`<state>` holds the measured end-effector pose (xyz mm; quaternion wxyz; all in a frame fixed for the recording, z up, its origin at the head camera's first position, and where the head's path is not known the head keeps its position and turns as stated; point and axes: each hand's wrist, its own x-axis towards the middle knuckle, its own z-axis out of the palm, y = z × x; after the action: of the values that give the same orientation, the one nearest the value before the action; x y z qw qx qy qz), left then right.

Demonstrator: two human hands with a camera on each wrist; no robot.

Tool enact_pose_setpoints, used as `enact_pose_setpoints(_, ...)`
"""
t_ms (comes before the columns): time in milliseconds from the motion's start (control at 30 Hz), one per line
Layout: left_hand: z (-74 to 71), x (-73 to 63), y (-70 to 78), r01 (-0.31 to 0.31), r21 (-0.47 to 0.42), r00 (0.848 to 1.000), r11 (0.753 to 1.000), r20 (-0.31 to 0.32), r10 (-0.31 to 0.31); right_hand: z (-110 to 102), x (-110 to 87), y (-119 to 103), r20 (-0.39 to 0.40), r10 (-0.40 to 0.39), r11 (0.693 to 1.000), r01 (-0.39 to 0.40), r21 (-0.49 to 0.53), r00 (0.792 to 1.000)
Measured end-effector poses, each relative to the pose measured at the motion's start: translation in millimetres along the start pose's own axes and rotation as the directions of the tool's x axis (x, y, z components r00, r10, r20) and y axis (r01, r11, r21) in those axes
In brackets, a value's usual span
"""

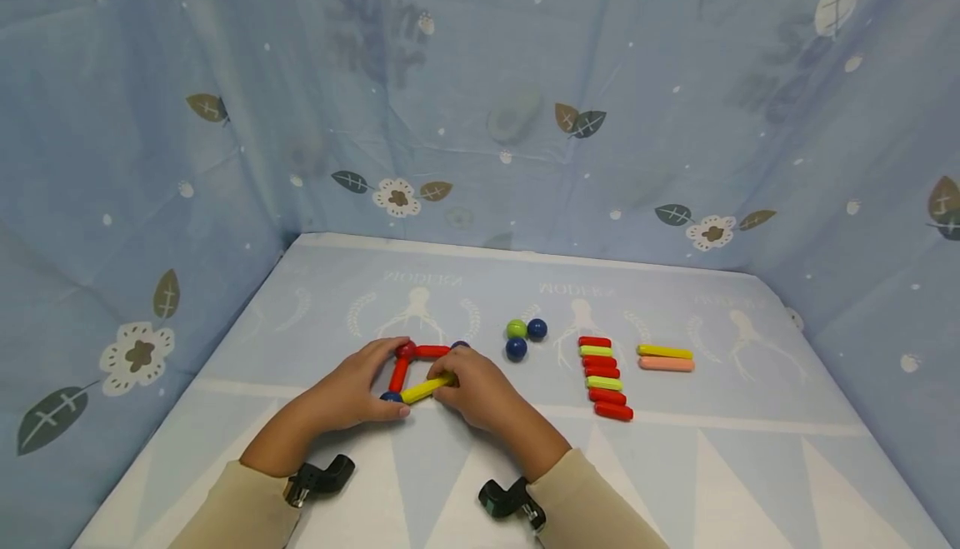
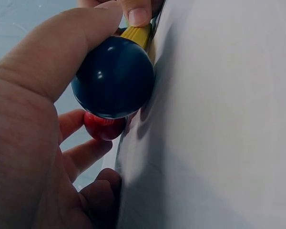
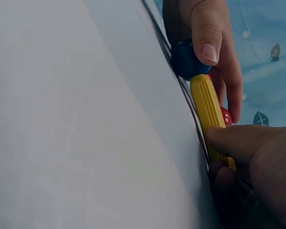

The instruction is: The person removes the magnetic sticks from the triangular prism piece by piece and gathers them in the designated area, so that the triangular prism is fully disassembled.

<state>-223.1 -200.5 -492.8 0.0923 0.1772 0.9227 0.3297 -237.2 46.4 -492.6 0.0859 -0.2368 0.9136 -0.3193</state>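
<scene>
The right hand (image 1: 474,391) pinches a yellow stick (image 1: 420,391) near one end, with the stick's other end against a near blue ball (image 2: 113,76); whether it is seated in the ball cannot be told. The left hand (image 1: 356,386) grips a small frame (image 1: 400,372) of joined pieces, its thumb on that blue ball and its fingers reaching to a red ball (image 1: 406,350) at the far-left corner. One red stick runs between these two balls. Another red stick (image 1: 432,351) extends rightward from the red ball toward a far blue ball (image 1: 460,345), partly hidden behind the right hand.

Just beyond the right hand, a green ball (image 1: 517,329) and two loose blue balls (image 1: 537,329) sit clustered on the table (image 1: 720,466). Farther right lies a column of seven short sticks (image 1: 602,372), five red and two yellow-green. Past it, a longer yellow stick (image 1: 664,351) lies just beside a salmon stick (image 1: 666,363). Beige sleeves (image 1: 232,516) cover both forearms, and a blue leaf-and-flower curtain (image 1: 480,74) surrounds the table.
</scene>
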Motion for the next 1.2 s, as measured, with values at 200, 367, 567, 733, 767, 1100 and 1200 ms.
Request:
enact_pose_setpoints(200,0.6,0.5,0.1,0.027,0.006,1.000,1.000,0.004,-0.027,-2,-2.4,5,0.015,0.015,0.999,-0.016,0.036,1.000)
enact_pose_setpoints(367,1.3,-0.9,2.1,0.044,0.013,0.999,0.999,0.003,-0.044,-3,-5.6,11,0.028,0.014,0.992,-0.017,0.126,1.000)
enact_pose_setpoints(567,0.5,-1.3,3.0,0.047,0.010,0.999,0.999,0.000,-0.047,-7,-6.5,14,0.047,0.007,0.981,-0.016,0.195,0.999)
enact_pose_setpoints(733,-0.6,-0.5,4.7,0.054,0.014,0.998,0.998,0.007,-0.055,-8,-6.4,15,0.053,0.010,0.978,-0.021,0.207,0.999)
enact_pose_setpoints(767,-1.0,-0.6,4.9,0.050,0.015,0.999,0.999,0.007,-0.050,-8,-6.0,16,0.053,0.013,0.978,-0.023,0.208,0.998)
enact_pose_setpoints(1100,-2.1,-1.4,4.9,0.041,0.014,0.999,0.999,0.010,-0.041,-8,-11.2,23,0.037,0.057,0.964,-0.065,0.257,0.998)
enact_pose_setpoints(1200,-1.4,-1.2,4.9,0.054,0.024,0.999,0.998,0.006,-0.054,-11,-17.3,27,0.026,0.072,0.953,-0.077,0.293,0.997)
